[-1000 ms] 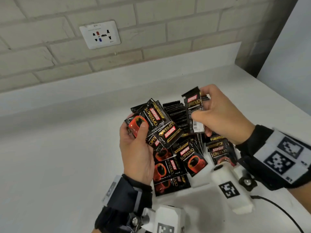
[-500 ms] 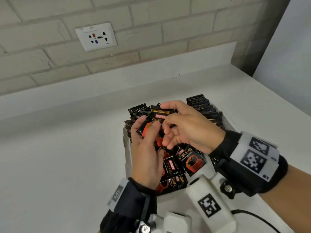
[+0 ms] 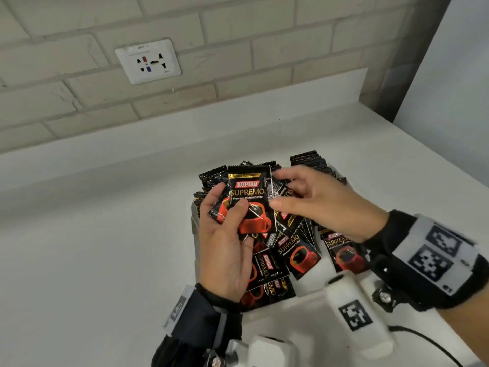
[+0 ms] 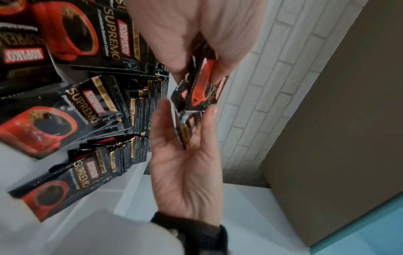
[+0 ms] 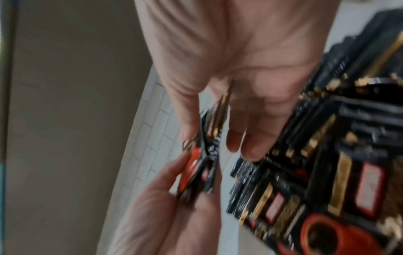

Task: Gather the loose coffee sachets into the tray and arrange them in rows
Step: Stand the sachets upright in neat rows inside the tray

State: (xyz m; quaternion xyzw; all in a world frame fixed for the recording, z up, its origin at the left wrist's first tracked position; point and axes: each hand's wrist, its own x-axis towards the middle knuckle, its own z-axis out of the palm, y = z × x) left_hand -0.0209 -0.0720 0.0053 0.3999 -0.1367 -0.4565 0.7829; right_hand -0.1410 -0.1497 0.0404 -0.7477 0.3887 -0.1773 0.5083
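Note:
Black and red Kopiko sachets fill a white tray [image 3: 194,223] on the counter. Several stand packed in rows [image 3: 309,162] at the tray's far end, and loose sachets [image 3: 299,252] lie flat at its near end. My left hand [image 3: 225,239] grips a small stack of sachets [image 3: 251,197] above the tray, thumb across the front one, which faces me upright. My right hand [image 3: 325,207] pinches the stack's right edge between thumb and fingers. The left wrist view shows the stack [image 4: 202,89] edge-on between both hands. The blurred right wrist view shows the same stack [image 5: 196,169].
White counter [image 3: 92,247] stretches to the left of the tray. A brick wall with a socket [image 3: 148,62] rises behind a low backsplash. The counter ends at a corner on the right. A black cable [image 3: 423,337] runs along the near right.
My right hand brought its sachet over to the left hand's fanned bundle. The bundle is now squared into one stack with the front sachet upright, held by both hands.

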